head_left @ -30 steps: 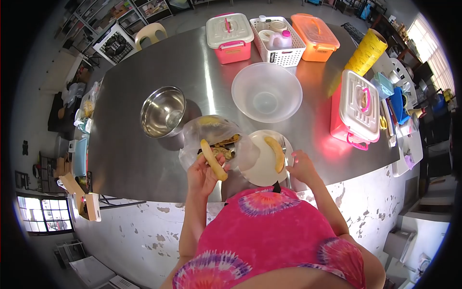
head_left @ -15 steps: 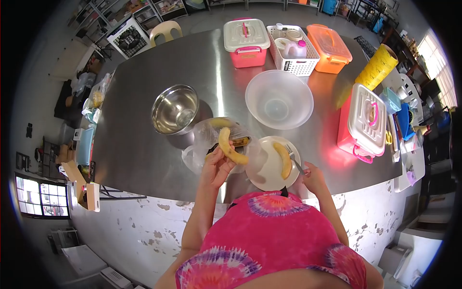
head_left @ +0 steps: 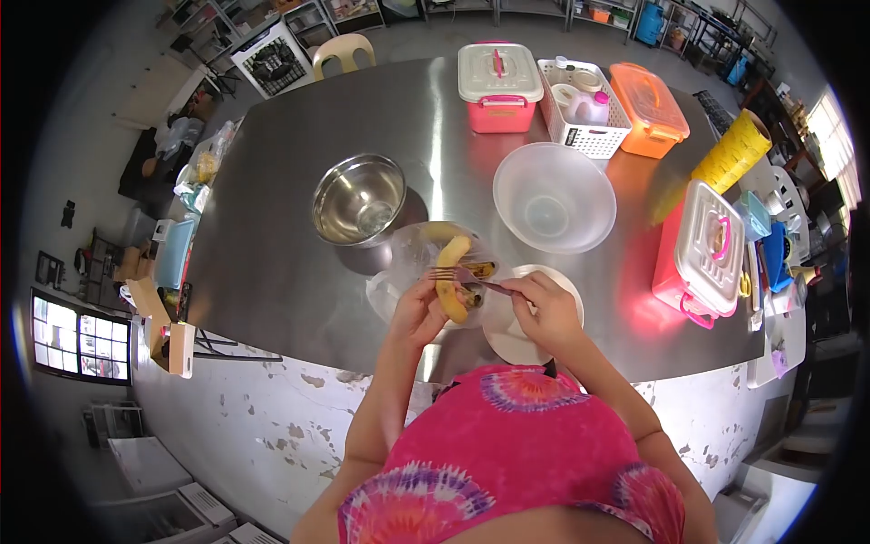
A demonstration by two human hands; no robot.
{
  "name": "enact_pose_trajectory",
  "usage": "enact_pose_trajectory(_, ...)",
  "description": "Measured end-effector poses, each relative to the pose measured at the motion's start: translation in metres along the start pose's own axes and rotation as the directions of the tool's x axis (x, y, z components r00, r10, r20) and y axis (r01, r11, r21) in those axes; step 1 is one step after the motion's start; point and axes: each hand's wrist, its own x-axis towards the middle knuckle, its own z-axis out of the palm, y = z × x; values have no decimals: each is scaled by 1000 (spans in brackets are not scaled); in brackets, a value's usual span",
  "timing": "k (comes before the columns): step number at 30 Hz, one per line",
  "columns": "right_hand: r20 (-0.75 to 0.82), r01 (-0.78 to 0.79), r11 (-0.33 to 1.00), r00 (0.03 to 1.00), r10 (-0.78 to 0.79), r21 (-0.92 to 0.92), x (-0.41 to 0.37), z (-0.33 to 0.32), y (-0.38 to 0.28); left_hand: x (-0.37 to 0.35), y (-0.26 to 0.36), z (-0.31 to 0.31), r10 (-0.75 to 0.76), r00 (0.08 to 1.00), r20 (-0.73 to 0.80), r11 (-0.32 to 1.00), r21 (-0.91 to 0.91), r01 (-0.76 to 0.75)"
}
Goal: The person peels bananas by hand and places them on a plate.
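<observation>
My left hand is closed on a peeled banana, held upright above a clear plastic bag. In my right hand is a metal fork, its tines lying across the banana's middle. Dark-spotted banana pieces or peels show in the bag behind the fork. A white plate sits under my right hand, which covers much of it; the banana seen on it before is hidden. Beyond the bag stand a steel bowl and a translucent plastic bowl.
On the steel table stand a pink lidded box, a white basket with containers, an orange box, a yellow roll and another pink box at the right.
My right hand has moved left from the plate, bringing the fork onto the banana. The banana in my left hand is now more upright. The view has shifted slightly.
</observation>
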Motion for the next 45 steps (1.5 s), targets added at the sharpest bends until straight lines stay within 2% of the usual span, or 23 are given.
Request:
enact_pose_trajectory(2,-10,129,988,991,-130,-86,8,7,3,0,3,-2,11,1000,-5,998,58,-10)
enact_pose_trajectory(5,-7,150,980,988,-152,-133,14,6,-1,0,8,-4,8,1000,-20,1000,0,-8)
enact_pose_trajectory(8,37,152,978,988,-148,-140,17,5,1,-1,12,-4,-13,1000,-1,1000,-2,13)
enact_pose_trajectory(13,66,157,976,987,-148,-152,17,2,1,-2,19,5,-7,995,-98,997,74,15)
enact_pose_trajectory(18,11,120,979,993,-120,-164,22,4,2,2,17,7,-12,999,-48,999,50,15)
enact_pose_trajectory(26,14,216,960,976,-217,-180,23,7,15,10,17,-4,-69,998,10,995,78,68)
enact_pose_trajectory(33,82,205,965,978,-193,-165,26,4,19,7,17,1,-85,994,-69,995,46,89)
enact_pose_trajectory(39,129,233,944,970,-207,-232,29,0,16,10,15,-6,-68,992,-102,995,67,75)
enact_pose_trajectory(41,219,84,976,975,-38,-202,28,-1,10,10,15,-5,-48,994,-94,995,78,55)
enact_pose_trajectory(43,231,48,977,973,2,-209,27,-1,6,10,12,1,36,978,-204,993,120,-11)
enact_pose_trajectory(45,242,12,976,969,42,-216,25,0,1,10,11,2,61,972,-227,991,133,-31)
